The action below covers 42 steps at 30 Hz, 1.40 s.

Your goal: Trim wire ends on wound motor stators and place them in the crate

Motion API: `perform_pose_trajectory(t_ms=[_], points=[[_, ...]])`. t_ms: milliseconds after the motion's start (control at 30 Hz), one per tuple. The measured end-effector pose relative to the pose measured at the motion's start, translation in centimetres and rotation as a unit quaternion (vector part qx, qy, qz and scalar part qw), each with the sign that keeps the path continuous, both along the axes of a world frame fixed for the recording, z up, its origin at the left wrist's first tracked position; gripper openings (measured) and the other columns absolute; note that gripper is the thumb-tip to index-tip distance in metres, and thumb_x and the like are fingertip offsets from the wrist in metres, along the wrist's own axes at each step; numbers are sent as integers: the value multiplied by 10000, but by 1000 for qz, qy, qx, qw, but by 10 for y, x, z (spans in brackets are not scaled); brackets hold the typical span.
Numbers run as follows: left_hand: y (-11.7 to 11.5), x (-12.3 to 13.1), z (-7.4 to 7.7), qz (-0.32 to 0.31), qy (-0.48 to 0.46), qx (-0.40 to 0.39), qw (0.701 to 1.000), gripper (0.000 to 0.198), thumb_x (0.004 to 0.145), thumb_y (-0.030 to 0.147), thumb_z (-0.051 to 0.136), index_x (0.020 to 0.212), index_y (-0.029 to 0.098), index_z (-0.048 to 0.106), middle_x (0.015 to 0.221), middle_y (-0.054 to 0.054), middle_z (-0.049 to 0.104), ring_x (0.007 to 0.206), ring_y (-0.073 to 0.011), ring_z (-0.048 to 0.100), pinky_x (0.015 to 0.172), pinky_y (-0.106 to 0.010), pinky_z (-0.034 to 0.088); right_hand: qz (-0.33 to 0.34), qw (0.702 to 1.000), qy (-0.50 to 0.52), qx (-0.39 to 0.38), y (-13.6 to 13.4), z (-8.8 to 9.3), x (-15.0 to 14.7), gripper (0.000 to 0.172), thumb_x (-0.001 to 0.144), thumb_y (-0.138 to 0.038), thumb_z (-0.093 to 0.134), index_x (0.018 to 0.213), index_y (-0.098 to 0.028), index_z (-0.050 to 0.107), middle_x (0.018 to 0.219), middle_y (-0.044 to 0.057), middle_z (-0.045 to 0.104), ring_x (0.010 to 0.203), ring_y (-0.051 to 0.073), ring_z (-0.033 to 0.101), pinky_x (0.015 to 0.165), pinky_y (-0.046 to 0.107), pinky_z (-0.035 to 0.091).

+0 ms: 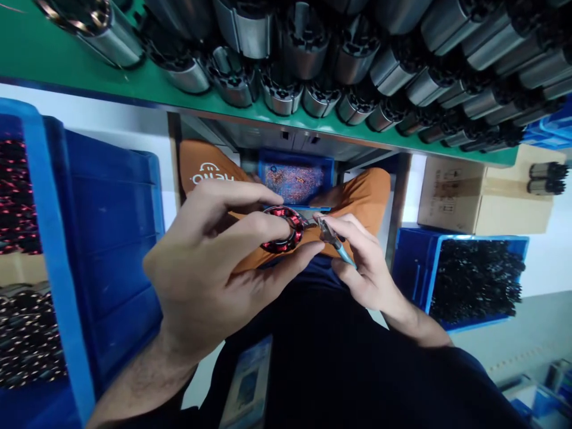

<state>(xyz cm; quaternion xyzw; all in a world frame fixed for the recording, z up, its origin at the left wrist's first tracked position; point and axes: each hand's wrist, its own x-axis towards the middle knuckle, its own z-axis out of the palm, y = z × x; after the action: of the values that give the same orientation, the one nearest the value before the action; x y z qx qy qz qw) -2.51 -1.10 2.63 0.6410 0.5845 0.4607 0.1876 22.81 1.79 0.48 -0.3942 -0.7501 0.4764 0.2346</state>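
Observation:
My left hand [223, 250] is closed around the rim of a motor stator [297, 223], a ring with red copper windings and dark insulation. Part of the ring is hidden behind my fingers. My right hand [364, 253] grips small cutting pliers [337, 241] with light-blue handles. The pliers' jaws point left, close to the stator's right side, where thin wire ends stick out. Whether the jaws touch a wire I cannot tell. Both hands are held above my lap.
Metal stators [281, 89] stand in rows on the green bench top [165, 95]. A blue bin [111, 238] and wound parts are at left. A blue scrap tray [329, 179] lies between my knees. At right are a cardboard box [451, 196] and a blue crate [413, 262] of black parts.

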Motion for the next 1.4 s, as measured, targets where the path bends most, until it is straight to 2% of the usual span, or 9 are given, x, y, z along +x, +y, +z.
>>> perform_pose_trajectory(t_ms=[167,367,600,800,900,1000,1067,1167,1400], points=[[2,4,-2,-8,20,10,1000,214,935,369,969,1019,318,779,1214,-8,786,1068,-258,732,714,-405,600,-2,1000,-1,13,0,-2,1,685,1020,-256,598,1696,-362,591,1574,64,725,1198,295,684,1056,532,631],[4,6,0,-12,19,5,1000,250,968,456,957,967,310,753,1171,-6,789,1052,-224,764,685,-366,622,-26,999,8,27,-2,-2,-1,650,1019,-245,599,1658,-350,653,1319,69,804,976,254,663,896,456,639],[3,6,0,-1,-3,-4,1000,260,969,494,947,920,333,749,1135,6,790,1042,-241,754,642,-373,611,-37,998,10,40,-4,-2,-4,700,949,-180,595,1624,-333,699,1290,62,837,831,214,649,763,393,622],[3,4,-8,-22,-101,-64,993,217,950,417,957,990,344,757,1169,-10,757,1106,-251,717,887,-438,637,-51,998,26,17,0,-8,-6,693,927,-156,580,1584,-307,743,1248,54,844,797,180,691,754,344,627],[8,5,-16,-35,-297,-148,943,148,955,347,930,986,336,785,1151,-18,748,1095,-233,742,938,-388,658,-77,996,-37,27,9,-9,-2,692,933,-212,613,1610,-305,721,1086,55,794,792,199,648,735,366,614],[14,10,-22,-28,-514,-196,835,145,922,318,987,972,312,851,1062,15,785,981,-168,785,848,-252,680,-80,990,-85,82,16,-9,3,718,934,-275,685,1650,-334,685,1006,53,705,864,236,610,774,414,619],[17,14,-23,-21,-579,-217,786,180,898,366,1028,962,291,877,1017,26,812,937,-154,813,830,-214,688,-83,983,-101,127,17,-10,4,694,937,-312,720,1629,-362,704,1010,59,677,914,255,592,821,454,636],[21,20,-21,-23,-606,-232,760,247,879,419,1048,966,256,883,969,7,828,859,-152,812,840,-225,710,-83,979,-103,155,14,-13,2,663,919,-337,778,1580,-381,755,1025,73,645,951,265,581,867,475,654],[25,29,-16,-32,-616,-230,753,260,856,435,1068,880,275,865,922,31,773,888,-113,711,846,-189,638,-93,978,-102,154,10,-14,-4,640,970,-363,803,1604,-425,739,1117,93,670,1005,278,637,912,491,689]])
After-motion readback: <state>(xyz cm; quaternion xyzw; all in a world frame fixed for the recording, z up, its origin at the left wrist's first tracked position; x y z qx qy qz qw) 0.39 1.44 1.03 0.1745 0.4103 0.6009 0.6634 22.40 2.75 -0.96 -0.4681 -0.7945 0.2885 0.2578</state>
